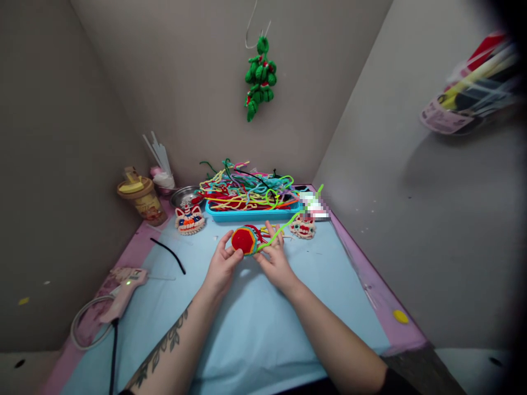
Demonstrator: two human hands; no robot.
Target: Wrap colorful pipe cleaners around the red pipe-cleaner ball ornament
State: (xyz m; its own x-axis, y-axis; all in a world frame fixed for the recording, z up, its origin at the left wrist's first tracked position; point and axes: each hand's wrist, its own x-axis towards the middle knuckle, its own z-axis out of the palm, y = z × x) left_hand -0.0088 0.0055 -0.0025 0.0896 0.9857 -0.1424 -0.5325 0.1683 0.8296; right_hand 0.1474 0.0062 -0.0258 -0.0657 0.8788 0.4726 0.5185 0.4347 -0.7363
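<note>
My left hand [222, 262] pinches the left edge of a round red pipe-cleaner disc [244, 240] with yellow and blue rims, held just above the light blue mat [247, 323]. My right hand [275, 258] is closed at the disc's right edge, gripping a lime green pipe cleaner [290, 222] that runs up and to the right from the disc. Both hands meet at the middle of the mat.
A blue tray [251, 213] heaped with coloured pipe cleaners sits behind the hands. Two lion-face pieces [189, 219] [303, 227] flank it. A glue gun [123, 285] with cord lies left, a black pipe cleaner [168, 253] nearby, a cup [142, 200] and metal bowl [184, 195] at back left. Green ornament [260, 74] hangs on the wall.
</note>
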